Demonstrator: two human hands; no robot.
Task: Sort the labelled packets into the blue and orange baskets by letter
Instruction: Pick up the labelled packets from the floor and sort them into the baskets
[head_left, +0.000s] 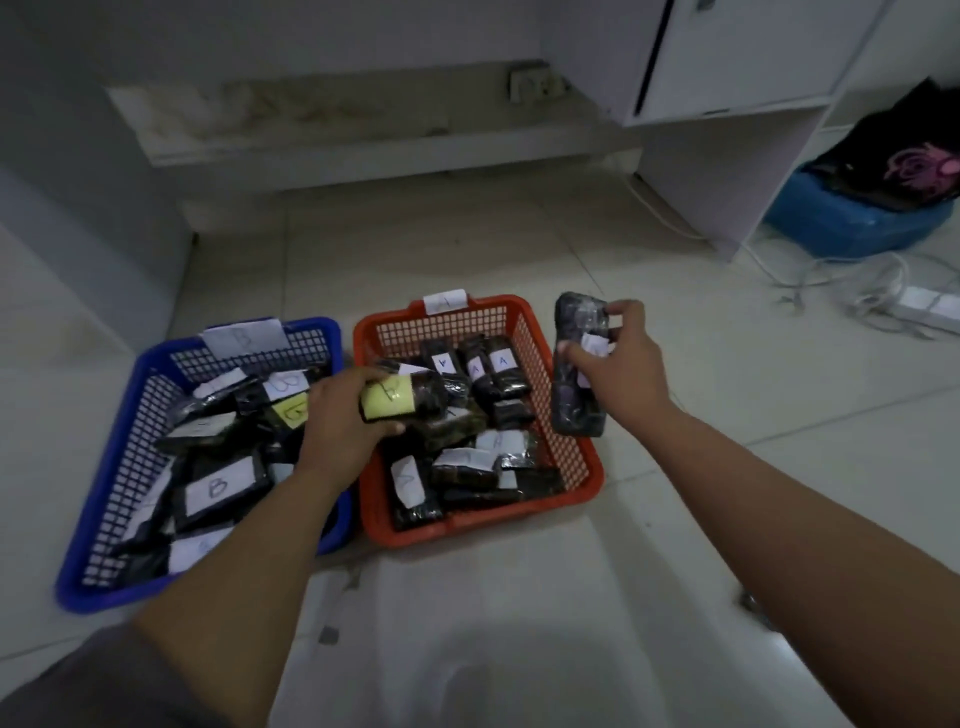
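Left hand (343, 426) gripping yellow-labelled dark plastic packet (402, 399), B-looking; best swinging to blue mesh basket (98, 519) at 9 o'clock. Right hand (621, 364) pinching white-labelled dark packet (579, 364), letter hidden—checking first.

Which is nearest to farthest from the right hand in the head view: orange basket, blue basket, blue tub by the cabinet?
From the right hand:
1. Orange basket, just to its left.
2. Blue basket, farther left, beyond the orange one.
3. Blue tub, far right by the cabinet.
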